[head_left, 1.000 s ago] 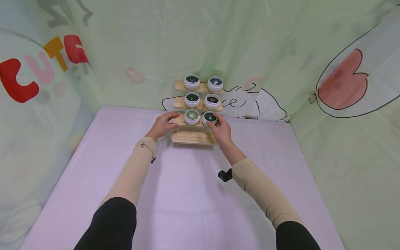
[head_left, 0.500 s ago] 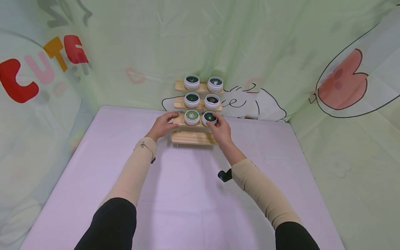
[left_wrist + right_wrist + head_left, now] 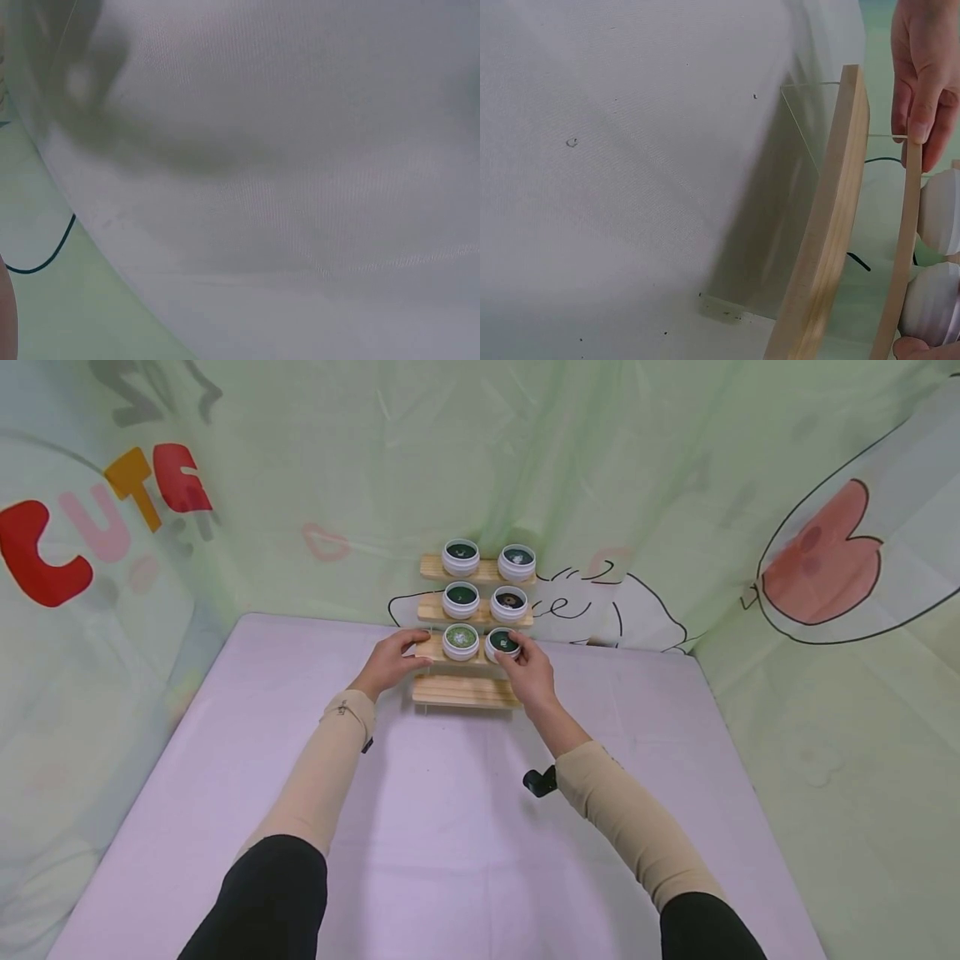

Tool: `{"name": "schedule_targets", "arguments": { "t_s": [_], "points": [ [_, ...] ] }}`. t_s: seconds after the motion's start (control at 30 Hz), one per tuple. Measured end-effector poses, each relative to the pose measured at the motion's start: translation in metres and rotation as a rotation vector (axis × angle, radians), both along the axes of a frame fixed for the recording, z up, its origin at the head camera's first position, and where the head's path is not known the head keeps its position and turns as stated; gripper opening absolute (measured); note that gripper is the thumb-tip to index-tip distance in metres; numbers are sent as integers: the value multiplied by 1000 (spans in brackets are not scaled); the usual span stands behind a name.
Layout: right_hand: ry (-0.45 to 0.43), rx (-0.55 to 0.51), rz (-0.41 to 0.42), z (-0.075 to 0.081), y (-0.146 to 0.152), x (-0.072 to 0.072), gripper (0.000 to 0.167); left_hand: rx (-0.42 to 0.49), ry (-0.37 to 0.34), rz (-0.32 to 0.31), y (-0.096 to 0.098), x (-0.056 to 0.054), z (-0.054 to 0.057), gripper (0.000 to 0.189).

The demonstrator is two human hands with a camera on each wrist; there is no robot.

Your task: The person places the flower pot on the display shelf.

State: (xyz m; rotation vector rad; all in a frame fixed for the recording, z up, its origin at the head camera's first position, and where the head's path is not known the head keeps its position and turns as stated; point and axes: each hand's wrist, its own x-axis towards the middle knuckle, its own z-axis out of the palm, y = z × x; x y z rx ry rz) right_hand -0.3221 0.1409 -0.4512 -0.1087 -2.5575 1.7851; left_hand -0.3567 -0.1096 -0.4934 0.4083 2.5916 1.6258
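Observation:
In the head view, a tiered wooden display stand (image 3: pixel 467 691) with clear supports stands against the back wall. My left hand (image 3: pixel 392 660) grips the left end of its second step from the front. On that step's right side my right hand (image 3: pixel 530 674) pinches a small white round jar with a dark green top (image 3: pixel 501 642), thumb in front and fingers behind. A jar with a light green top (image 3: pixel 461 642) sits beside it. The right wrist view shows the left hand's thumb on the step's edge and both white jars (image 3: pixel 931 301) from the side.
The two upper steps carry more white jars (image 3: pixel 461 600), two on each. The lilac tablecloth (image 3: pixel 427 827) covers the table. A pale green printed curtain (image 3: pixel 360 468) hangs close behind the stand and along both sides.

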Motion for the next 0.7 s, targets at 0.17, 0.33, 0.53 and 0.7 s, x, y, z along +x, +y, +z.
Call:
{"name": "schedule_targets", "arguments": {
  "t_s": [0.17,0.33,0.53,0.7],
  "points": [
    [3,4,-10,-1,2,1,48,-5,-2,-5,2,0,1,54],
    [27,5,-16,-4,5,2,46,-16,-8,-5,3,-1,-2,53],
    [111,53,-45,-7,12,5,43,-14,-5,-5,3,-2,-4,53],
    [144,118,-92,-11,27,3,42,8,11,-6,-1,-3,-8,54]
  ]
}}
